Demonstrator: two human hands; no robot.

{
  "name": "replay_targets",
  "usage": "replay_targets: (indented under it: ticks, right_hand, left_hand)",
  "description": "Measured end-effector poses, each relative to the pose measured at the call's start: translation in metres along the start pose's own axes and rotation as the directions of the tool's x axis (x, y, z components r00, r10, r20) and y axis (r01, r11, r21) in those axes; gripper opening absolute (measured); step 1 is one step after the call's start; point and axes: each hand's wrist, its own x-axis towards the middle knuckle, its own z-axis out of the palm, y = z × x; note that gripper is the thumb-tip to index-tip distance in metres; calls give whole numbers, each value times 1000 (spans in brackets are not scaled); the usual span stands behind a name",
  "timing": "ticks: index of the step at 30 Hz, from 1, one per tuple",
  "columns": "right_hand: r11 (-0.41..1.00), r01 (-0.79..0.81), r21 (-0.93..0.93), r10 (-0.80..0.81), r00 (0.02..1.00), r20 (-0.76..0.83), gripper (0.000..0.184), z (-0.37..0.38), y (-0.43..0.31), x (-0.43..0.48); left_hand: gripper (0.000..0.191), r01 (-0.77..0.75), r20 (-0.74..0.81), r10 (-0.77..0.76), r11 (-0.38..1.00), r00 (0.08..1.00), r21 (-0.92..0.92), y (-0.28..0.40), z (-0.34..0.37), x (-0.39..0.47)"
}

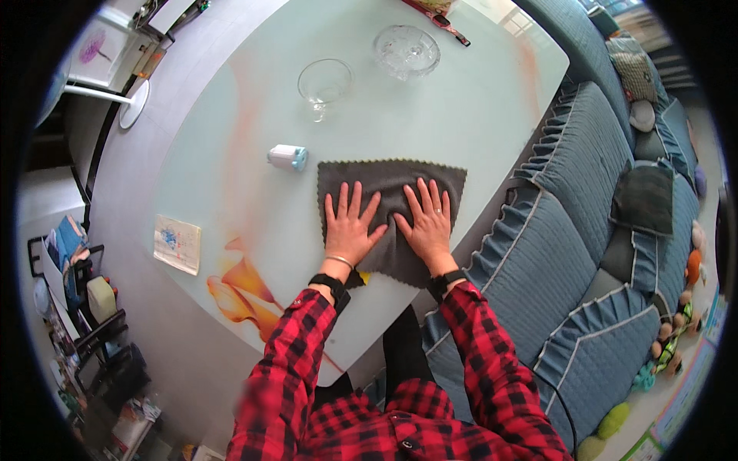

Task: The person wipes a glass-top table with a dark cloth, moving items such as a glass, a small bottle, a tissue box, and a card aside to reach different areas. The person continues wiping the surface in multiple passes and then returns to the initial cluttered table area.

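A dark grey cloth [392, 173] with zigzag-cut edges is spread on the glass-topped table [259, 201], with some wrinkles between my hands. My left hand [350, 227] rests palm down on its left half, fingers apart. On the right half lies my right hand [425, 225], also flat with spread fingers and a ring on one of them. A small yellow and black item [362, 279] peeks out beneath the cloth's lower left edge by my left wrist; most of it is hidden.
A small white and light-blue object [288, 157] lies left of the cloth. Farther back stand a clear glass cup [324, 83], a cut-glass bowl [407, 52] and a red-strapped watch [443, 22]. A notepad [177, 244] sits at the left edge. A blue quilted sofa [536, 248] borders the right.
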Motion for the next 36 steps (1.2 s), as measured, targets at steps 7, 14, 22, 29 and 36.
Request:
replay_targets:
  ticks: [7, 14, 22, 29, 36]
  right_hand:
    - [985, 170, 41, -173, 981, 88, 66, -5, 51, 72]
    - [959, 247, 140, -265, 955, 133, 65, -16, 53, 29]
    - [954, 258, 151, -285, 936, 206, 65, -25, 44, -26]
    - [971, 230, 67, -238, 960, 147, 62, -16, 55, 51]
    - [991, 124, -42, -121, 990, 68, 59, 2, 52, 102]
  left_hand:
    - [70, 166, -6, -166, 985, 986, 39, 10, 14, 54]
    - [74, 140, 3, -140, 990, 990, -19, 29, 5, -4]
    - [74, 163, 57, -160, 986, 985, -42, 52, 3, -68]
    - [70, 160, -4, -160, 986, 987, -36, 22, 5, 23]
    - [68, 150, -114, -148, 989, 982, 7, 2, 17, 84]
